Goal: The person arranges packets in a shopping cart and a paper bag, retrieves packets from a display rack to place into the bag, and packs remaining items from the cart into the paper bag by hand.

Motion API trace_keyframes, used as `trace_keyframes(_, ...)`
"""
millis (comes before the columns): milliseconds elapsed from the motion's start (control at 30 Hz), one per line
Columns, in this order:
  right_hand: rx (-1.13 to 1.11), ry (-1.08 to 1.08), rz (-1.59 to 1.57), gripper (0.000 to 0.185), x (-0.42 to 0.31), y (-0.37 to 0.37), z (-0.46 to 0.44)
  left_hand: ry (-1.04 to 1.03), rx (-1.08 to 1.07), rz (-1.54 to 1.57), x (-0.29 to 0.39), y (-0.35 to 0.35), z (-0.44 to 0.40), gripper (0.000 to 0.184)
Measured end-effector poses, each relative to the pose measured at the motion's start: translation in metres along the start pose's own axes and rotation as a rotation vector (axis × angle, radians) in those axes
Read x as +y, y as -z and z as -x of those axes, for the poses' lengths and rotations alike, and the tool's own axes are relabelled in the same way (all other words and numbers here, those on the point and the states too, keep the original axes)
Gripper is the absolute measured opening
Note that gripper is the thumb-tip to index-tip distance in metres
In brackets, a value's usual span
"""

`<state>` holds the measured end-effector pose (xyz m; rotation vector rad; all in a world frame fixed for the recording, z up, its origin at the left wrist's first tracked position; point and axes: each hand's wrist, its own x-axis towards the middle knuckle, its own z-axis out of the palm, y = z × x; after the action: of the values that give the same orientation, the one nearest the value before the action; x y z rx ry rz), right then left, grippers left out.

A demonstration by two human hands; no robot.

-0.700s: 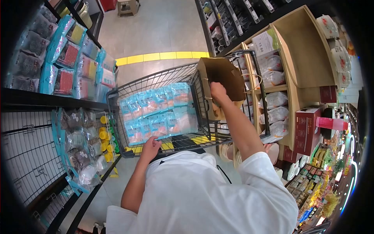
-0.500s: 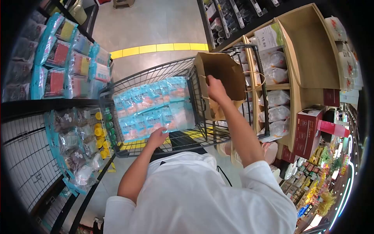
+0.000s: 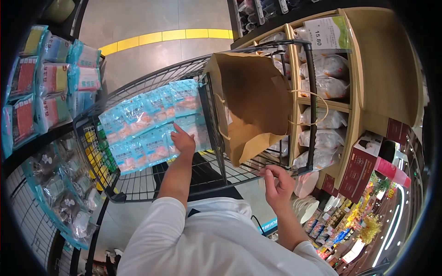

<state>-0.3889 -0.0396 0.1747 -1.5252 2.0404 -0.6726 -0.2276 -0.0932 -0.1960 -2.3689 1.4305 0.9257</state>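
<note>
Blue-and-clear plastic packets (image 3: 152,110) with pinkish contents lie in two rows in the left part of a dark wire shopping cart (image 3: 152,191). My left hand (image 3: 185,140) is over the near row's right end, index finger stretched out at the packets, gripping nothing visible. A brown paper bag (image 3: 260,106) with twisted handles stands in the cart's right part, its mouth facing me. Just below the bag, by the cart's near rim, my right hand (image 3: 279,185) has its fingers loosely bent and apart, with nothing seen in it.
Wooden shelves (image 3: 347,112) with wrapped white goods and a price card (image 3: 324,36) stand close on the right. Hanging packaged goods (image 3: 55,83) line the left side. A yellow floor strip (image 3: 161,37) crosses the aisle ahead.
My right hand has left the paper bag's edge and come back toward the cart's near rim. My left hand has moved from the packets' near edge farther over them. The bag's mouth looks wider.
</note>
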Motion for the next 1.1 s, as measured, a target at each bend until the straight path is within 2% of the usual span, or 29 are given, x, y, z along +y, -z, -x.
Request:
trace_keyframes(33,0.0,-0.026,-0.013,0.01,0.003,0.0,0.003,-0.033,0.039,0.042,-0.005,-0.003,0.0,0.11)
trace_keyframes(133,0.011,-0.069,-0.121,0.011,0.001,-0.007,-0.002,0.017,-0.04,0.253,-0.025,0.014,-0.002,0.107)
trace_keyframes(233,0.087,-0.008,-0.23,0.011,-0.015,-0.018,-0.009,0.119,-0.081,0.562,-0.055,0.044,-0.005,0.093)
trace_keyframes(333,0.055,0.166,-0.188,0.01,-0.039,-0.027,-0.02,-0.089,-0.144,0.925,-0.104,0.074,-0.005,0.074)
trace_keyframes(367,0.028,0.219,-0.152,0.009,-0.049,-0.032,-0.024,-0.082,-0.115,0.988,-0.122,0.071,-0.01,0.051)
trace_keyframes(433,-0.065,0.313,-0.103,0.021,-0.072,-0.047,-0.028,-0.16,-0.312,1.308,-0.111,0.183,0.048,0.044)
trace_keyframes(500,-0.161,0.314,-0.102,0.04,-0.104,-0.059,-0.032,-0.315,-0.387,1.519,-0.105,0.255,0.096,0.042)
trace_keyframes(600,-0.272,0.388,-0.179,0.052,-0.131,-0.075,-0.026,-0.519,-0.421,1.527,-0.105,0.315,0.144,0.043)
trace_keyframes(633,-0.468,0.248,-0.307,0.047,-0.136,-0.073,-0.027,-0.617,-0.357,1.593,-0.097,0.325,0.158,0.041)
trace_keyframes(733,-0.203,0.38,-0.244,0.034,-0.146,-0.05,-0.04,-0.594,-0.229,1.488,-0.095,0.317,0.158,0.042)
trace_keyframes(767,-0.009,0.372,-0.227,0.03,-0.146,-0.039,-0.049,-0.64,-0.079,1.332,-0.096,0.307,0.152,0.038)
trace_keyframes(800,0.183,0.362,-0.208,0.025,-0.146,-0.026,-0.061,-0.625,-0.1,1.198,-0.101,0.299,0.148,0.036)
trace_keyframes(867,0.358,0.315,-0.165,0.022,-0.15,0.0,-0.087,-0.59,-0.144,0.932,-0.123,0.277,0.139,0.033)
trace_keyframes(933,0.307,0.383,0.144,0.019,-0.128,0.009,-0.113,-0.554,-0.215,0.883,-0.145,0.246,0.133,0.029)
trace_keyframes(1000,0.089,0.239,0.461,0.017,-0.104,-0.004,-0.134,-0.5,-0.333,0.832,-0.163,0.228,0.131,0.028)
trace_keyframes(1033,-0.025,0.163,0.616,0.017,-0.089,-0.016,-0.143,-0.513,-0.323,0.852,-0.171,0.214,0.127,0.028)
trace_keyframes(1100,-0.141,0.09,0.711,0.017,-0.056,-0.05,-0.166,-0.542,-0.263,0.842,-0.174,0.197,0.12,0.029)
